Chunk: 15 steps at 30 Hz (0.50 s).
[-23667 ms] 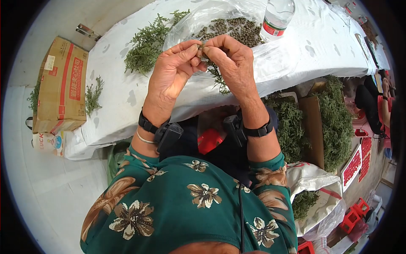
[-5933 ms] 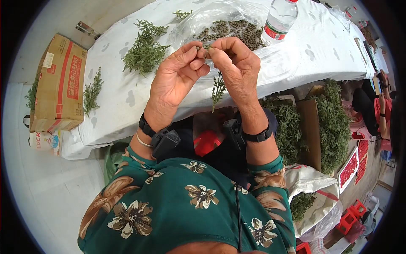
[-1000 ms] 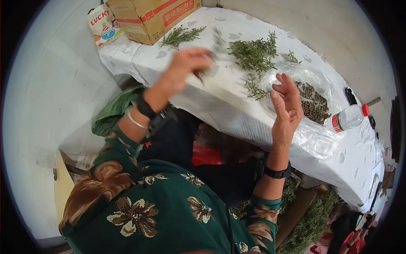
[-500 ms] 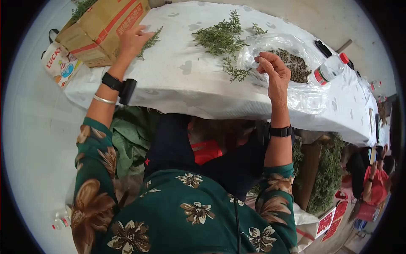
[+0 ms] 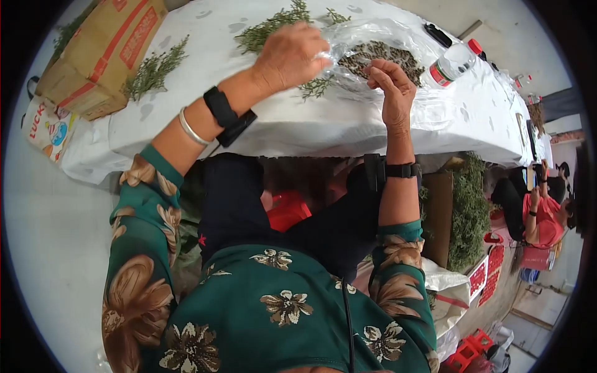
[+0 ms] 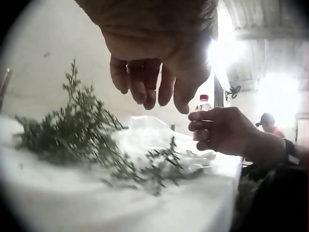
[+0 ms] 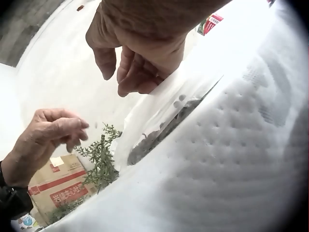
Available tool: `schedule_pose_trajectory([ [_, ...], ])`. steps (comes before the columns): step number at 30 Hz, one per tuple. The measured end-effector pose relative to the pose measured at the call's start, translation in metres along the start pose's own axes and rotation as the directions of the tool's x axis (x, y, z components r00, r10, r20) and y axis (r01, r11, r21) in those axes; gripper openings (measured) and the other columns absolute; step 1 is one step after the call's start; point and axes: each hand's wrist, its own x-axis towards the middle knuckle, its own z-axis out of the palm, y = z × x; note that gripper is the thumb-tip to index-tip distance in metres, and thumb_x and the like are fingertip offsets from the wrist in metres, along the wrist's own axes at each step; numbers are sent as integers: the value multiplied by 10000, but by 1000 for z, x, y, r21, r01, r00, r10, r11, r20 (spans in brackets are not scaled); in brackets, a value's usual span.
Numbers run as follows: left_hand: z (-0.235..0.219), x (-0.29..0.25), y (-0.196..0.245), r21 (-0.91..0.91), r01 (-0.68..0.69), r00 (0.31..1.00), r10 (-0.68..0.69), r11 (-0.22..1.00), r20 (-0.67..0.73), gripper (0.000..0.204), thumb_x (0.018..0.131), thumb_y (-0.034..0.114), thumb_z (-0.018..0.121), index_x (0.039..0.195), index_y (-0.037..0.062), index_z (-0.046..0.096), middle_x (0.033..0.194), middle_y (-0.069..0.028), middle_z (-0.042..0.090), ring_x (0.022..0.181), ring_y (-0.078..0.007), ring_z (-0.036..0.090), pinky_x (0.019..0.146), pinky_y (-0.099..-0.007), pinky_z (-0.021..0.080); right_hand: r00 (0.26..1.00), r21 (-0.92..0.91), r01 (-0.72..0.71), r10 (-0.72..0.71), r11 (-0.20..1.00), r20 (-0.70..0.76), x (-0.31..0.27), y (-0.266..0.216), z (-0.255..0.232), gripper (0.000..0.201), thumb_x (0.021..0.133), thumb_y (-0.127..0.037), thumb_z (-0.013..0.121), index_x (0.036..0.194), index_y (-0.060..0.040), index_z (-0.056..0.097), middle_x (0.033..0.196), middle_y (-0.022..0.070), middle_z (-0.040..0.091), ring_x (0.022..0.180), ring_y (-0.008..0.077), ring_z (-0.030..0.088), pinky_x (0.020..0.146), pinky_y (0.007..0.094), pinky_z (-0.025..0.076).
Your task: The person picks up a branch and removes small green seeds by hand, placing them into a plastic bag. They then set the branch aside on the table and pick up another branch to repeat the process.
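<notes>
My left hand [image 5: 291, 57] hangs over the table beside a pile of green conifer sprigs [image 5: 255, 38], blurred in the head view. Its fingers point down, relaxed and apart, in the left wrist view, with nothing visible between them. My right hand [image 5: 393, 90] is at the near side of a clear plastic bag [image 5: 345, 38] that holds many small round brown-grey cones [image 5: 401, 57]. Loosely curled fingers and a separate thumb show in the right wrist view, and no held thing is visible. A smaller sprig [image 5: 315, 87] lies below my left hand, by the bag.
A cardboard box [image 5: 112, 62] stands at the table's left end, with another sprig [image 5: 155, 68] beside it. Right of the bag is a red-capped bottle [image 5: 449, 64]. Below the table at right are more greenery [image 5: 469, 211] and a white sack [image 5: 448, 286]. Another person [image 5: 541, 217] sits farther right.
My left hand has carried a sprig to the box, let it go there, and come back right to the pile. My right hand has stayed near the bag. The view has swung right.
</notes>
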Motion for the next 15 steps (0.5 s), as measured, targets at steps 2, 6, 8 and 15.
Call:
schedule_pose_trajectory([
  [2, 8, -9, 20, -176, 176, 965, -134, 969, 226, 238, 690, 214, 699, 866, 65, 641, 761, -65, 566, 771, -253, 538, 660, -355, 451, 1000, -24, -26, 26, 999, 17, -6, -6, 0, 184, 799, -77, 613, 955, 20, 623, 830, 99, 654, 651, 101, 540, 618, 227, 437],
  [6, 33, -32, 19, -144, 236, 948, -195, 961, 253, 217, 682, 197, 698, 842, 60, 646, 727, -79, 545, 714, -264, 530, 637, -351, 454, 998, -52, -45, 48, 998, 45, -18, -10, 1, 188, 794, -75, 616, 954, 24, 621, 827, 101, 653, 652, 104, 540, 626, 227, 436],
  [8, 31, -34, 15, -186, 263, 948, -217, 947, 235, 195, 695, 177, 692, 844, 59, 646, 736, -66, 557, 713, -240, 541, 636, -331, 457, 998, -48, -30, 32, 998, 55, -18, -11, 1, 190, 792, -74, 617, 954, 25, 620, 825, 102, 653, 652, 105, 540, 628, 227, 435],
  [15, -48, -23, 21, -721, 482, 724, -689, 497, 9, 150, 744, 83, 670, 878, 23, 635, 835, -33, 624, 763, -96, 557, 660, -228, 457, 961, 131, -194, 162, 972, 224, -27, -13, 12, 228, 863, -161, 557, 984, 24, 612, 889, 118, 647, 706, 127, 567, 656, 240, 456],
])
